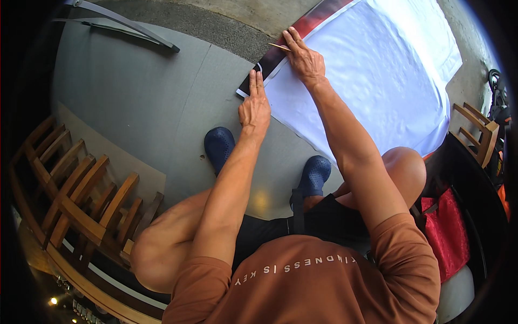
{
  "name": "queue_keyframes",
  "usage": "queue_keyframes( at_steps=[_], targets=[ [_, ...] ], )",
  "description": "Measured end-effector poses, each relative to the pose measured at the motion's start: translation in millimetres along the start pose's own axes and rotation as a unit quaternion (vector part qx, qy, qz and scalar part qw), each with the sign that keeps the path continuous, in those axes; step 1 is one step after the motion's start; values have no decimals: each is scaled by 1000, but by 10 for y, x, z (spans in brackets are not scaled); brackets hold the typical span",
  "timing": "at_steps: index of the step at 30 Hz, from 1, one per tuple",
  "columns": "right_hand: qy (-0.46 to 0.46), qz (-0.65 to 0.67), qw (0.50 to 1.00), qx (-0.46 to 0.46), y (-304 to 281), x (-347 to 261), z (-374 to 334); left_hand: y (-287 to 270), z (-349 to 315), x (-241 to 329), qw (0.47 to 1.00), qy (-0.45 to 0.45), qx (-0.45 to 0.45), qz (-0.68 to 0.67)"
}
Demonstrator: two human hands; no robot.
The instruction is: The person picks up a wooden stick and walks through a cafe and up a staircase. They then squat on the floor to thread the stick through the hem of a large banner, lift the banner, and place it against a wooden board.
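A large white sheet (pixel 372 75), like a banner lying face down, spreads across the floor. Its far-left edge is folded over into a dark red and black printed strip (pixel 318 21). My left hand (pixel 254 108) presses two stretched fingers on the black corner end of that strip; its other fingers are curled and it holds nothing visible. Farther up the strip, my right hand (pixel 306 59) rests with two fingers laid on the red part. A thin light-brown stick (pixel 278 47) pokes out to the left from my right hand, held under the fingers; its other end is hidden.
My feet in blue clogs (pixel 219 144) stand on the grey floor sheet (pixel 135 81). Wooden slatted furniture (pixel 91 189) stands at left, another wooden piece (pixel 480 132) at right. A metal bar (pixel 129 24) lies at far left. Red shiny cloth (pixel 445 235) hangs beside me at right.
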State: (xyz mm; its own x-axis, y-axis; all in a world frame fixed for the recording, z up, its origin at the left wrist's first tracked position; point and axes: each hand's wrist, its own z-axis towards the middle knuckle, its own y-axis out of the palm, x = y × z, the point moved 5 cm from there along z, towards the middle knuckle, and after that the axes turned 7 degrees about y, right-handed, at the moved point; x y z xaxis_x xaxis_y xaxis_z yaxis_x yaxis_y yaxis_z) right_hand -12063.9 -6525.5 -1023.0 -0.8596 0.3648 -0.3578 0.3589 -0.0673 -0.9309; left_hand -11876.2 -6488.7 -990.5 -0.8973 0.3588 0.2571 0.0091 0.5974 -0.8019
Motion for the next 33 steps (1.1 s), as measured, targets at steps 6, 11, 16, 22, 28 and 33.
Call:
queue_keyframes(
  at_steps=[6, 11, 16, 22, 28, 33],
  targets=[
    [12, -5, 1000, -7, 40, -4, -4, -178, 251, 374, 993, 86, 79, -17],
    [22, 1, 999, -31, -43, -35, 22, -162, 483, 313, 999, 49, 19, 1],
    [73, 14, 997, -34, -119, -90, 100, -41, 366, 53, 999, 35, 6, 38],
    [84, 19, 996, -11, -199, -49, 224, -6, 218, -59, 998, 15, 3, 57],
    [96, 39, 994, 45, -190, -120, 255, -6, 152, -69, 999, -11, -13, 46],
    [91, 87, 991, 49, -169, -273, 182, -5, 91, -117, 998, -43, -15, 50]
  ],
)
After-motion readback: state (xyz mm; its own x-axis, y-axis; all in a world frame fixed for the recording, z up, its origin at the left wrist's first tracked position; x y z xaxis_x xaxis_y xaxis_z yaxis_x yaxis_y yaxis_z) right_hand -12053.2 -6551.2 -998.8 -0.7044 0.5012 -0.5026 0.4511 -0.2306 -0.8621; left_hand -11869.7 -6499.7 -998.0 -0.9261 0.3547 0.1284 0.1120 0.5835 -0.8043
